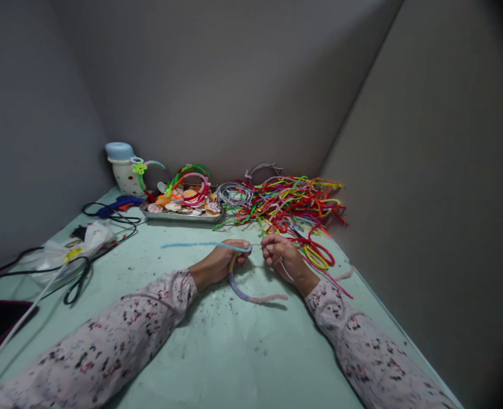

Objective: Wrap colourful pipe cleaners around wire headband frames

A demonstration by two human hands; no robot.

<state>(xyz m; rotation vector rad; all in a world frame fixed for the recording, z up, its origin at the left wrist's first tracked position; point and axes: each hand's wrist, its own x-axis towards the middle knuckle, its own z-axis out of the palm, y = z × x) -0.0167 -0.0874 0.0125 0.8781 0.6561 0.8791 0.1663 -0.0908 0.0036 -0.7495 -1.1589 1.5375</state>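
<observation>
Pale green table; heap of fuzzy stems at 1 o'clock from the work, metal tray at 11. Left hand grips blue stem, trailing toward 9 o'clock, and curved pastel band, hanging toward 5; right hand, at 3 o'clock, pinches a thin strand. Risk, judged: uneven pull or slack left grip could let stem and band slip apart.

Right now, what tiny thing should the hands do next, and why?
Perhaps the right hand could gently wind the thin wire around the blue fuzzy strand. I think so because the left hand is holding that strand, and the wire spans the little gap between the two hands.
</observation>
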